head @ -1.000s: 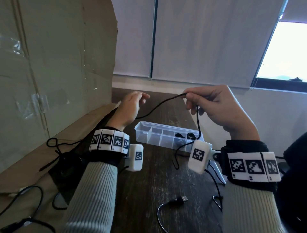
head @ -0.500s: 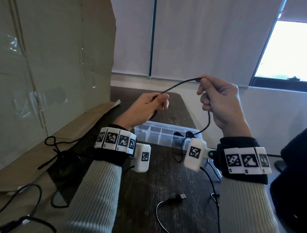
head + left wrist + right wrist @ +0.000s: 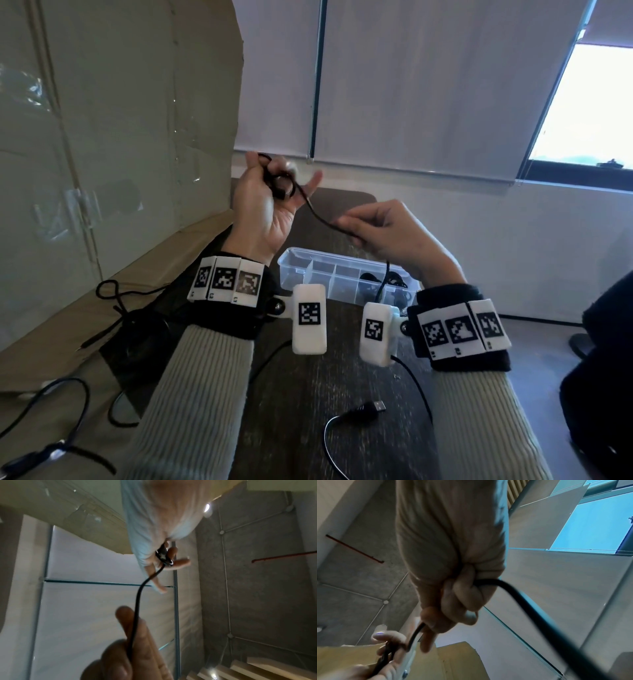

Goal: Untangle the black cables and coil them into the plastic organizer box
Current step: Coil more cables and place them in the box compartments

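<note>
My left hand (image 3: pixel 274 192) is raised palm toward me and holds a small coil of black cable (image 3: pixel 279 183) between thumb and fingers, with one finger stretched out. From the coil the cable (image 3: pixel 315 214) sags to my right hand (image 3: pixel 380 229), which pinches it near the fingertips. Below that hand the cable drops toward the clear plastic organizer box (image 3: pixel 308 270) on the dark table. Black cable (image 3: pixel 371 277) lies in the box's right compartments. The left wrist view shows the coil (image 3: pixel 163 557) at my fingers. In the right wrist view the cable (image 3: pixel 530 608) leaves my curled fingers (image 3: pixel 462 599).
A loose black USB cable (image 3: pixel 363 409) lies on the table (image 3: pixel 308 394) near me. More black cables (image 3: pixel 113 298) lie tangled on a big cardboard sheet (image 3: pixel 120 137) that stands at the left. A wall and a window are behind the table.
My left hand has risen and turned palm toward me, with the cable now looped into a small coil in it. My right hand has come down and nearer, still pinching the cable.
</note>
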Motion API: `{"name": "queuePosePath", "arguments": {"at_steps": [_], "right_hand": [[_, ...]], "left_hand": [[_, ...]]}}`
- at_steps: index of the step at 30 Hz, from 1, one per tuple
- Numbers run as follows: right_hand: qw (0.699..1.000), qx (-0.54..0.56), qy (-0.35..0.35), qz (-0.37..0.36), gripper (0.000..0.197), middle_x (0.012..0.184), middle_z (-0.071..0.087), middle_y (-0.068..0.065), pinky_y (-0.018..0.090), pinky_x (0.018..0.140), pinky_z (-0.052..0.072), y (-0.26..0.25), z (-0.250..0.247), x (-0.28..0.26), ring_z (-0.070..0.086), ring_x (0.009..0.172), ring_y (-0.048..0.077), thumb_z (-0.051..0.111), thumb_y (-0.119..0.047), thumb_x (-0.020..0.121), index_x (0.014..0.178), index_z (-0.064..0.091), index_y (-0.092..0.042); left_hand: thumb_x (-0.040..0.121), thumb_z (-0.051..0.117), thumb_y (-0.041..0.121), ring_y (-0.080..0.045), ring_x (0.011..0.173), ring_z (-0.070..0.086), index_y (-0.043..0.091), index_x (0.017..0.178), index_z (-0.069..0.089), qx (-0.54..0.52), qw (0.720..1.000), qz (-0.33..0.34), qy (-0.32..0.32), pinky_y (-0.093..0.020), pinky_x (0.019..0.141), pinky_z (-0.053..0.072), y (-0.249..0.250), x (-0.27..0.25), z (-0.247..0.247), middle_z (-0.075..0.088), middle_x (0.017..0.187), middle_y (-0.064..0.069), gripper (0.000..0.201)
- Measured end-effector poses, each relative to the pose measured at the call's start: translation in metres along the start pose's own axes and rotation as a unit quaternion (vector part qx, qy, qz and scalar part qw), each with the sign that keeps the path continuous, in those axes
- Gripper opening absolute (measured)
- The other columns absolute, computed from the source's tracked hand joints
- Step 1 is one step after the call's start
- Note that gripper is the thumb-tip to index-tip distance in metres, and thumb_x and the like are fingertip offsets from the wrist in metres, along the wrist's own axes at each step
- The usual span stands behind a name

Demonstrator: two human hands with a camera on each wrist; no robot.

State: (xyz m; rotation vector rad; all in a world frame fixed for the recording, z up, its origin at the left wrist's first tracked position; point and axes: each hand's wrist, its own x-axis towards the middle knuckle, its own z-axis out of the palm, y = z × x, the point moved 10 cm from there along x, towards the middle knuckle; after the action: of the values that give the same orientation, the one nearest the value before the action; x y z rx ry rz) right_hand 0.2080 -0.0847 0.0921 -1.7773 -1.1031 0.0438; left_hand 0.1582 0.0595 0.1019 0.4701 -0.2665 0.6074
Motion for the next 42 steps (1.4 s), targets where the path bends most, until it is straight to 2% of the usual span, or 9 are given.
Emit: {"name": "queuePosePath", "arguments": {"at_steps": [3,6,12,14,18,22,32,38,42], "right_hand": [[0.998,-0.023,-0.065,0.007,0.023,0.051,0.047,-0.006,0.012,0.045,0.033,-0.009,0.017,-0.007,0.036,0.043,0.005,0.063,-0.028,0.092,0.076,0.073,-0.016],[0.990,-0.054,-0.132,-0.010,0.021,0.066,0.068,0.001,0.023,0.063,0.053,-0.023,0.024,-0.016,0.058,0.059,0.023,0.066,-0.029,0.089,0.078,0.074,-0.013],[0.990,-0.107,-0.070,-0.052,0.011,0.081,0.074,0.002,0.035,0.079,0.055,-0.022,0.008,-0.008,0.068,0.076,0.018,0.067,-0.013,0.088,0.090,0.077,-0.017],[0.992,-0.111,-0.017,-0.062,0.012,0.080,0.075,0.002,0.045,0.086,0.055,-0.017,-0.006,-0.002,0.070,0.081,0.026,0.069,-0.012,0.086,0.084,0.077,-0.021],[0.991,-0.079,0.096,-0.054,0.007,0.075,0.074,-0.004,0.032,0.081,0.058,-0.003,-0.035,0.002,0.070,0.075,0.013,0.076,-0.013,0.080,0.080,0.076,-0.020],[0.984,-0.019,0.177,-0.028,0.007,0.064,0.065,-0.011,0.010,0.054,0.043,0.010,-0.054,0.000,0.057,0.054,-0.005,0.078,-0.016,0.079,0.081,0.072,-0.018],[0.986,0.063,0.152,0.026,0.006,0.067,0.071,-0.006,0.016,0.045,0.039,0.024,-0.048,-0.001,0.042,0.046,0.006,0.071,-0.017,0.086,0.089,0.076,-0.016],[0.995,0.022,0.102,0.012,0.008,0.065,0.072,-0.008,0.014,0.047,0.042,0.015,-0.032,-0.001,0.046,0.049,0.005,0.073,-0.015,0.084,0.088,0.076,-0.019],[0.997,0.001,0.080,-0.018,0.010,0.069,0.072,-0.006,0.011,0.052,0.041,0.002,-0.028,-0.002,0.050,0.049,-0.003,0.074,-0.016,0.083,0.092,0.078,-0.017]], "left_hand": [[0.105,0.027,0.034,-0.002,0.038,0.030,0.019,0.072,0.037,0.130,0.991,0.009,0.035,-0.015,0.035,0.028,0.001,0.003,-0.012,0.038,0.051,0.010,0.038],[0.104,0.028,0.037,-0.001,0.038,0.028,0.020,0.082,0.039,0.398,0.913,0.085,0.024,-0.015,0.034,0.023,0.008,0.000,-0.010,0.044,0.058,0.010,0.031],[0.103,0.023,0.044,-0.012,0.069,0.055,0.022,0.086,0.062,0.734,0.668,0.066,-0.101,-0.035,0.070,0.045,-0.035,-0.007,-0.006,0.061,0.076,0.004,0.049],[0.102,0.019,0.049,-0.014,0.074,0.061,0.020,0.080,0.065,0.752,0.643,0.012,-0.146,-0.036,0.077,0.048,-0.056,-0.012,-0.009,0.065,0.075,0.003,0.059],[0.097,0.017,0.061,0.000,0.051,0.048,0.013,0.082,0.071,0.685,0.693,-0.101,-0.200,-0.018,0.050,0.035,-0.084,-0.022,-0.009,0.061,0.062,0.009,0.075],[0.094,0.050,0.046,0.000,0.049,0.039,0.012,0.091,0.070,0.659,0.700,-0.121,-0.247,-0.018,0.050,0.034,-0.086,-0.024,-0.006,0.049,0.055,0.016,0.039],[0.104,0.032,0.028,-0.017,0.068,0.072,0.011,0.080,0.052,0.327,0.945,-0.007,-0.017,-0.029,0.061,0.059,-0.027,0.005,-0.020,0.073,0.070,-0.003,0.035],[0.105,0.030,0.028,-0.015,0.058,0.071,-0.005,0.104,0.055,0.344,0.931,0.037,0.112,-0.026,0.051,0.056,0.004,0.010,-0.047,0.071,0.069,-0.007,0.041],[0.105,0.031,0.027,-0.009,0.064,0.069,0.008,0.081,0.049,0.325,0.932,0.071,0.141,-0.031,0.054,0.058,0.012,0.008,-0.049,0.059,0.076,-0.005,0.035]]}}
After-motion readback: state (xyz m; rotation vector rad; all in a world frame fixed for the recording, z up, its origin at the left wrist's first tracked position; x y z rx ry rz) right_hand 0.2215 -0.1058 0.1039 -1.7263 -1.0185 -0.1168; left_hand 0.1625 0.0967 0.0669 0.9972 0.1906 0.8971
